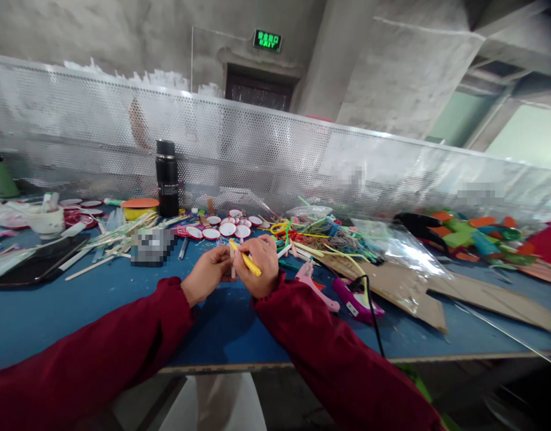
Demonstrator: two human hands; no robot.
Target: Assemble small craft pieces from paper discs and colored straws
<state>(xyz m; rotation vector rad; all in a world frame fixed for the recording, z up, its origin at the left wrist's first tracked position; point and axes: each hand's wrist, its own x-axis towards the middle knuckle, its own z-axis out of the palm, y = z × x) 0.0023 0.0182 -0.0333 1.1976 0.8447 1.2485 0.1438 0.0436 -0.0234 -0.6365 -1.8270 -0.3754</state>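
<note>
Over the near middle of the blue table, my two hands meet. My right hand is closed around a slim yellow pen-shaped tool; whether it is a marker or a knife I cannot tell. A narrow pale stick stands upright between the hands, pinched by the fingers of my left hand. The tip of the yellow tool is close to the stick's top; contact is too small to make out. Just beyond lie several round white pieces with red rims.
A black bottle stands behind, before a perforated metal screen. Colourful pipe cleaners, a pink glue gun, a purple device and cardboard lie rightward. Loose sticks and a dark phone lie left.
</note>
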